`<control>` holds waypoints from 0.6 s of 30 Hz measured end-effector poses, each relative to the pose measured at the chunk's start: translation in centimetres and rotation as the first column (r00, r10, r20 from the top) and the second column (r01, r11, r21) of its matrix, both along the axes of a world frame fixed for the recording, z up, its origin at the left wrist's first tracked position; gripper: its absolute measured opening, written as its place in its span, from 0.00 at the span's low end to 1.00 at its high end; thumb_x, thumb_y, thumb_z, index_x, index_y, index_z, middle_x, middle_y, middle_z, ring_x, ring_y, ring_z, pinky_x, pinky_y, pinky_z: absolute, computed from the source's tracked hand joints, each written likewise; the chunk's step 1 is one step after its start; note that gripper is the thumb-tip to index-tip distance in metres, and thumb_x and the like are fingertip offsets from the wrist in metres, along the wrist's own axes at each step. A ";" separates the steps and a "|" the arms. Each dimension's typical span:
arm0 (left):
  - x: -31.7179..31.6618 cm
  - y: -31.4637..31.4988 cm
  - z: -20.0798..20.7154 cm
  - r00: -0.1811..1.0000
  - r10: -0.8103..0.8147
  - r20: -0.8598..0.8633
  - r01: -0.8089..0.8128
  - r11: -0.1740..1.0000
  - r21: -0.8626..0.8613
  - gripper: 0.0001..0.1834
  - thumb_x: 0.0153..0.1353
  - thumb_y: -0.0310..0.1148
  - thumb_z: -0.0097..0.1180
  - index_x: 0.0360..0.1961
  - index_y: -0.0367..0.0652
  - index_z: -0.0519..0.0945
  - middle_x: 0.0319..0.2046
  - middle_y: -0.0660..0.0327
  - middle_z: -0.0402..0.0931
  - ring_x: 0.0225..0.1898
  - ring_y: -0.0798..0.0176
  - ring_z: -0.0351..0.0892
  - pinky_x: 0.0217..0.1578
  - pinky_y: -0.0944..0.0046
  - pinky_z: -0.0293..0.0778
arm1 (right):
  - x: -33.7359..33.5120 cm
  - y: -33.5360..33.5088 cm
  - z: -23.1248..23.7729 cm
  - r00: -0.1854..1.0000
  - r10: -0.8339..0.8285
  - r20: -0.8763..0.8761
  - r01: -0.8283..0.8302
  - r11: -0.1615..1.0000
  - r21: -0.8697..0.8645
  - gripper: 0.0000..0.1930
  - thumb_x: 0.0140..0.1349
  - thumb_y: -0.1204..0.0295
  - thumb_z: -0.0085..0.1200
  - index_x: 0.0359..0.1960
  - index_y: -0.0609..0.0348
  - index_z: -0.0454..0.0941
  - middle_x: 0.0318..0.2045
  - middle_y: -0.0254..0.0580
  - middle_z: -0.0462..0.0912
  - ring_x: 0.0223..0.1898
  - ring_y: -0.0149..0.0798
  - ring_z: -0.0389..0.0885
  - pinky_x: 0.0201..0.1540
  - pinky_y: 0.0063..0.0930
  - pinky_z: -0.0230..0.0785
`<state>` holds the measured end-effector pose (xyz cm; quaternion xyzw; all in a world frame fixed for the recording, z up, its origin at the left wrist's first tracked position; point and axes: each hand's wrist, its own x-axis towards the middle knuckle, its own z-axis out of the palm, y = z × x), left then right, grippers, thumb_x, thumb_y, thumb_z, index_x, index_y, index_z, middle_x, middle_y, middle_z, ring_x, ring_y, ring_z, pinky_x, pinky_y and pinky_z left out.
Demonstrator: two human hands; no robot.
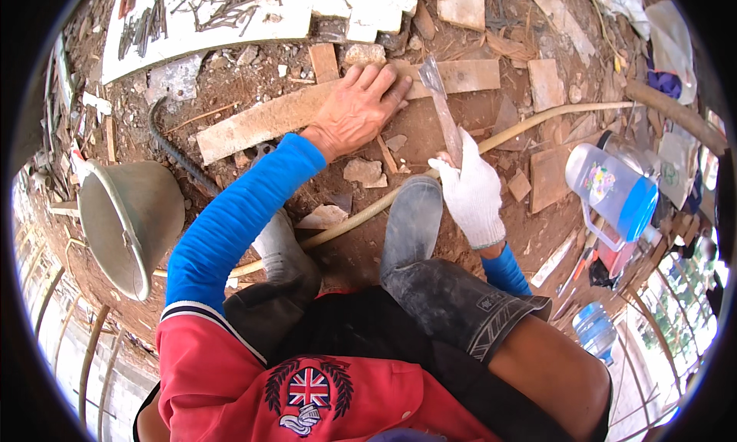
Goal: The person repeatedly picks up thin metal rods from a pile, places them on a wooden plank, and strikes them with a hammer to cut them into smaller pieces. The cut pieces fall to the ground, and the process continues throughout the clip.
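Observation:
A long, pale wooden board [261,118] lies aslant on the dirt in front of me. My left hand [359,107], bare, presses on it with the fingers bent over its far side. My right hand [472,192] wears a white knitted glove. Its fingers are closed around the lower end of a grey metal tool [444,112], long and narrow with a wider, flat far end. That far end reaches over the board's right part, and whether it touches the wood I cannot tell. What lies under my left palm is hidden.
A grey bucket [157,219] lies tipped at left, beside a bent black rod [165,139]. Nails rest on a white panel [284,39]. A yellowish hose [530,126] crosses near my boots [414,219]. At right are a blue-lidded jug [606,185] and wood scraps [549,177].

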<state>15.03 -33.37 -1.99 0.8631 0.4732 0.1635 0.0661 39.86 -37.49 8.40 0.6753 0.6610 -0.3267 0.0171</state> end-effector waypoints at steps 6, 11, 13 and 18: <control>2.2 1.9 -0.2 0.906 0.264 0.332 -0.223 0.962 -0.155 0.11 0.61 0.30 0.69 0.45 0.42 0.89 0.46 0.54 0.77 0.50 0.48 0.75 0.51 0.47 0.72 | 0.3 -0.6 1.8 0.960 -0.219 -0.172 0.222 0.975 -0.001 0.31 0.69 0.66 0.71 0.70 0.65 0.75 0.41 0.55 0.92 0.42 0.54 0.93 0.46 0.44 0.83; 2.9 3.1 1.3 0.964 0.231 0.133 -0.223 0.972 -0.073 0.12 0.53 0.26 0.65 0.41 0.38 0.83 0.44 0.52 0.74 0.53 0.48 0.73 0.53 0.48 0.71 | 0.3 0.4 2.9 0.898 -0.340 -0.278 0.344 0.938 -0.038 0.27 0.71 0.73 0.65 0.69 0.68 0.76 0.41 0.46 0.90 0.34 0.35 0.86 0.37 0.32 0.79; 0.0 3.4 2.2 0.955 0.277 0.103 -0.261 0.954 -0.148 0.15 0.52 0.26 0.66 0.43 0.38 0.81 0.44 0.52 0.73 0.53 0.47 0.73 0.54 0.47 0.71 | -0.3 0.8 3.8 0.845 -0.425 -0.323 0.414 0.904 -0.106 0.27 0.71 0.74 0.64 0.70 0.67 0.75 0.37 0.39 0.86 0.28 0.27 0.77 0.31 0.27 0.72; -16.2 5.4 3.9 0.795 0.605 -0.037 -0.606 0.791 -0.089 0.09 0.61 0.20 0.63 0.42 0.41 0.79 0.42 0.48 0.77 0.48 0.44 0.76 0.52 0.46 0.75 | -0.5 1.2 4.6 0.791 -0.497 -0.357 0.479 0.866 -0.143 0.29 0.71 0.74 0.64 0.72 0.68 0.72 0.31 0.33 0.80 0.25 0.23 0.72 0.26 0.23 0.65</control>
